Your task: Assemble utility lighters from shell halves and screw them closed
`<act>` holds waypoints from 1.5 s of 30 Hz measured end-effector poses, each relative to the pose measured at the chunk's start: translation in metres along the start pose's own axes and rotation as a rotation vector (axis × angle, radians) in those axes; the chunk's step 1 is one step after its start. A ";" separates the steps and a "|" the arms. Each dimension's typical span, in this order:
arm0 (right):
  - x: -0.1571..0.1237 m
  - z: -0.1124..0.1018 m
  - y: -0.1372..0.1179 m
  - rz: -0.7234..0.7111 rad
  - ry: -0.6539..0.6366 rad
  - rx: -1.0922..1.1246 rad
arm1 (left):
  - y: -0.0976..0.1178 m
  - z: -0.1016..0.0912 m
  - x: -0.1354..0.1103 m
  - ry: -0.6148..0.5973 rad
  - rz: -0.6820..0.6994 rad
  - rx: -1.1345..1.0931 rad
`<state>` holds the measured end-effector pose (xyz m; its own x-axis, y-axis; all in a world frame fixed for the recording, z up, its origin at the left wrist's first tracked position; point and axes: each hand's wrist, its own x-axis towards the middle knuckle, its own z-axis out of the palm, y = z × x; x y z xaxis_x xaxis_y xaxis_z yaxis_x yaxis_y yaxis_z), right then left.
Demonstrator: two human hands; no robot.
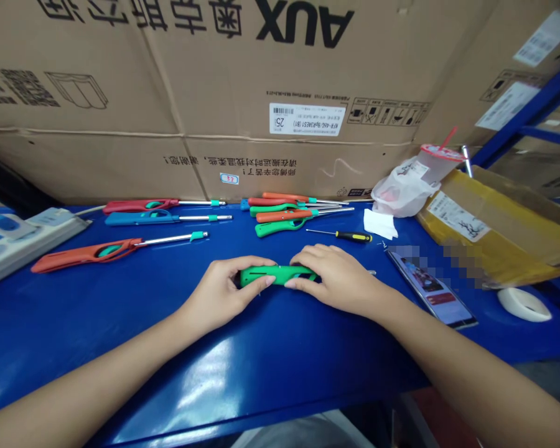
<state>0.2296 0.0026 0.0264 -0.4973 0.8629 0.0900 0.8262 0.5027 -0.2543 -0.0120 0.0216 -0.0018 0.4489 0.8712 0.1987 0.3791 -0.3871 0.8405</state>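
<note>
A green long-nosed lighter (276, 275) lies flat on the blue table (270, 367), gripped at both ends. My left hand (224, 287) is closed round its left end, thumb on top. My right hand (338, 277) covers its right end with fingers curled over it; a bit of metal tip shows past that hand. A small black and yellow screwdriver (345, 236) lies just beyond my right hand.
Several more lighters lie behind: an orange one (86, 254), a blue one (154, 218), a red one (144, 205), and a mixed pile (289, 211). A power strip (23, 239) sits left. A phone (432, 286), tape roll (522, 303), yellow parcel (494, 224), bagged cup (415, 180) sit right. Cardboard boxes (242, 87) wall the back.
</note>
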 end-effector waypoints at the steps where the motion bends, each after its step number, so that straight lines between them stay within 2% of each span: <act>1: -0.001 -0.001 0.005 0.013 0.055 -0.051 | -0.002 0.000 0.001 -0.006 -0.028 0.002; 4: -0.005 -0.004 0.029 0.148 0.221 -0.203 | -0.008 -0.001 0.002 -0.044 -0.017 0.107; 7: -0.011 -0.005 0.062 0.303 0.292 -0.280 | -0.012 -0.001 0.003 -0.073 0.124 0.260; 10: -0.017 -0.002 0.091 0.413 0.307 -0.317 | -0.013 0.000 0.003 -0.098 0.226 0.373; 13: -0.020 0.001 0.107 0.457 0.285 -0.300 | -0.012 0.000 0.003 -0.120 0.231 0.434; 20: -0.018 -0.012 0.107 0.460 0.276 -0.099 | -0.009 -0.010 0.003 -0.145 0.235 0.468; 25: -0.017 -0.034 0.094 0.427 0.374 0.155 | -0.010 -0.011 0.004 -0.166 0.255 0.440; 26: -0.017 -0.039 0.091 0.432 0.423 0.209 | -0.011 -0.010 0.005 -0.162 0.257 0.440; 28: -0.018 -0.046 0.086 0.465 0.700 0.410 | -0.013 -0.006 0.005 -0.148 0.256 0.439; 30: -0.019 -0.052 0.084 0.509 0.906 0.481 | -0.015 -0.003 0.005 -0.139 0.253 0.434; 33: -0.022 -0.056 0.091 0.569 1.038 0.418 | -0.017 0.000 0.005 -0.128 0.269 0.437; 36: -0.026 -0.056 0.103 0.559 1.040 0.333 | -0.018 0.002 0.004 -0.110 0.279 0.441; 41: -0.029 -0.053 0.118 0.592 0.969 0.181 | -0.016 0.001 0.002 -0.104 0.270 0.433; 45: -0.028 -0.050 0.123 0.600 0.945 0.156 | -0.013 0.002 0.002 -0.105 0.284 0.419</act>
<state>0.3585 0.0424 0.0411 0.4226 0.6894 0.5884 0.7893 0.0393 -0.6128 -0.0145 0.0281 -0.0135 0.6518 0.6876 0.3200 0.5126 -0.7103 0.4824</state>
